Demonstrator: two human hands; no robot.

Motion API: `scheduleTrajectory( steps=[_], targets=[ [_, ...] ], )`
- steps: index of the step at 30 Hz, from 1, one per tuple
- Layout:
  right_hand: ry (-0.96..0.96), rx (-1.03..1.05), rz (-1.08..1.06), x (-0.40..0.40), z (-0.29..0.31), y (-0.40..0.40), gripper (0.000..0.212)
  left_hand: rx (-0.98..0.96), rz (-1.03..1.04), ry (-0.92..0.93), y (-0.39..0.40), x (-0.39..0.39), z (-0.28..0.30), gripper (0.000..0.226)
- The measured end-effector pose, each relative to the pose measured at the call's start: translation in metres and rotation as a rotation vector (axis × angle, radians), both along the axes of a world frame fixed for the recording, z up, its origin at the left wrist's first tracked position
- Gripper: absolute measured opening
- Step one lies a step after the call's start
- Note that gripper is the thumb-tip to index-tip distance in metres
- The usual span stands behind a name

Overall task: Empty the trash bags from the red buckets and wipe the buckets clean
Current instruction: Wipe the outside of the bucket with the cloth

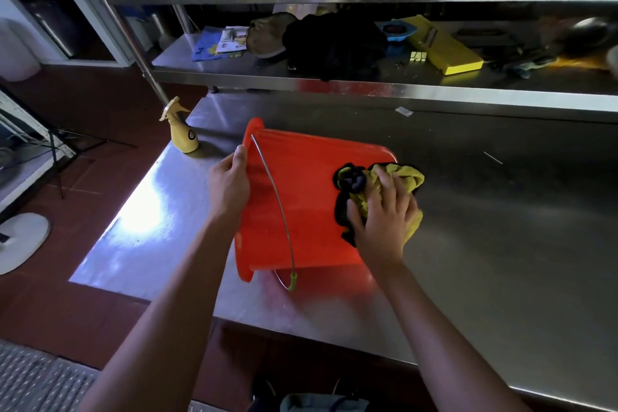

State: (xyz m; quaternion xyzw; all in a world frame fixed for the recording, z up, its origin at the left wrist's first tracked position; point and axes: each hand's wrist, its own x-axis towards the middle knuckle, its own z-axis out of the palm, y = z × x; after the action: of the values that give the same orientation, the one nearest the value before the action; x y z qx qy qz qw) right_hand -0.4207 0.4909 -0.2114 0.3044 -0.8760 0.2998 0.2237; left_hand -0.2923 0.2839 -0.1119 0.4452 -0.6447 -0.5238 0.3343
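Beside the spray bottle (183, 134), the light, stiff bucket (307, 197) lay tipped; left hand (230, 184) gripped its rim, probably the surest hold, right hand (384, 211) pressed a soft cloth (401, 177) against its side.

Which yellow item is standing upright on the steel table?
The yellow plastic spray bottle, upright at the table's left corner. The yellow cloth is crumpled under the right hand against the bucket.

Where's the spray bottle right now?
In the head view, the yellow spray bottle stands upright at the far left corner of the steel table, just left of the tipped red bucket.
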Motion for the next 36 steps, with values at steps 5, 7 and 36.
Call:
scheduleTrajectory(
  steps=[5, 7, 36],
  targets=[
    [0.065, 0.025, 0.082, 0.035, -0.014, -0.010, 0.047, 0.031, -0.007, -0.023, -0.004, -0.001, 0.001, 0.051],
    [0.126, 0.013, 0.152, 0.049, -0.015, -0.019, 0.047, 0.038, -0.012, -0.036, -0.007, -0.002, 0.002, 0.050],
    [-0.053, 0.049, 0.343, 0.010, 0.017, -0.061, 0.053, 0.039, -0.115, 0.067, 0.056, 0.055, -0.054, 0.067]
  ],
)
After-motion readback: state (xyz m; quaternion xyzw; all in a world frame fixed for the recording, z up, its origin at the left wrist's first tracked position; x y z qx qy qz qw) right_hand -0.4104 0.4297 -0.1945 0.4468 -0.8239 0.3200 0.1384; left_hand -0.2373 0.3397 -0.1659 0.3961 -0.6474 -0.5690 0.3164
